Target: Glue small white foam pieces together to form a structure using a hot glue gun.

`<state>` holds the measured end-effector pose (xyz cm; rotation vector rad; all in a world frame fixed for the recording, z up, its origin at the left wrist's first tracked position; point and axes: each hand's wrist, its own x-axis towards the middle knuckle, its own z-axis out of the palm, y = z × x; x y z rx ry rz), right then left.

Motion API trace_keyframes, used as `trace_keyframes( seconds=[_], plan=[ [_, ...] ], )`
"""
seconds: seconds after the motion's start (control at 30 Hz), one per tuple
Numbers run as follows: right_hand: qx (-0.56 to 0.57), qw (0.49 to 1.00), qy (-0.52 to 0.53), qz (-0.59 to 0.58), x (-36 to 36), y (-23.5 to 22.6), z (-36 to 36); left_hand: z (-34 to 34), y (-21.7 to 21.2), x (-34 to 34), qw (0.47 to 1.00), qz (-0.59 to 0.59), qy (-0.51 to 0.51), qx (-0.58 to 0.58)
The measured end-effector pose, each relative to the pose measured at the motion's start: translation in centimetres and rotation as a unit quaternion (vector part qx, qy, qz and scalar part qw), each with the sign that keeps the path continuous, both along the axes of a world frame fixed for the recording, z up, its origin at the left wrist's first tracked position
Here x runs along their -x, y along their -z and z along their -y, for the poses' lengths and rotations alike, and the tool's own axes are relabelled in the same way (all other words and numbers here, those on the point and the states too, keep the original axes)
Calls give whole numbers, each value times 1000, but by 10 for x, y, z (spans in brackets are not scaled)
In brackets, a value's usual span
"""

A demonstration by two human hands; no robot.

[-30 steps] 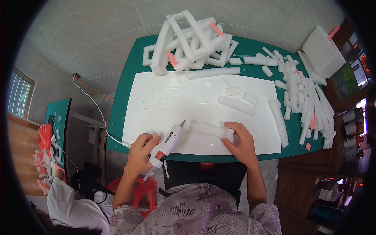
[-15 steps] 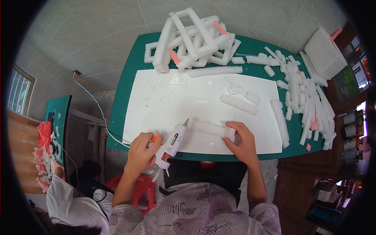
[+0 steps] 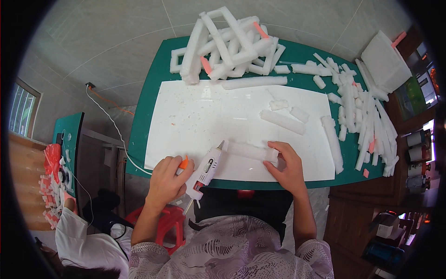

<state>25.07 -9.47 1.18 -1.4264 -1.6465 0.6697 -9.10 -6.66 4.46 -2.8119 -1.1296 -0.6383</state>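
Note:
My left hand [image 3: 168, 180] is closed on the handle of a white hot glue gun [image 3: 205, 171], with an orange part showing by its fingers. The gun's nozzle points up and to the right, near the left end of a white foam strip [image 3: 248, 151]. A clear glue stick juts from the gun's back end. My right hand [image 3: 285, 163] grips the right end of that strip between thumb and fingers. The strip lies at the near side of the white board [image 3: 186, 135].
Joined white foam frames [image 3: 232, 46] are heaped at the back of the green table [image 3: 141, 139]. Loose foam pieces [image 3: 350, 102] are piled at the right; several smaller ones lie on the board. A white cord [image 3: 118, 128] runs to the wall. A person in white [image 3: 88, 237] is at lower left.
The glue gun has shifted very slightly, its rear tilting a little to the right. My right hand stays on the strip's end. The whole view has moved slightly.

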Motion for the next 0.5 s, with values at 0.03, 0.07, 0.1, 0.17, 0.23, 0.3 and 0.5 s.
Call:
trace_keyframes(
  seconds=[0.03,0.07,0.1,0.17,0.23,0.3,0.5],
  plan=[
    [-1,1000,-1,2,0,1,0,0,-1,1,1000,0,0,0],
    [-1,1000,-1,1,0,0,0,0,-2,1,1000,-2,-2,0],
    [1,1000,-5,2,0,-1,0,0,-3,2,1000,-3,-3,0],
    [4,1000,-8,3,0,-3,0,2,-5,4,1000,-5,-12,3],
    [3,1000,-12,7,0,-3,1,3,-5,6,1000,-6,-20,6],
    [5,1000,-12,8,1,-3,0,4,-3,8,999,10,-31,16],
    [-5,1000,-4,5,1,-1,0,9,-7,4,1000,7,-20,12]
  ],
)
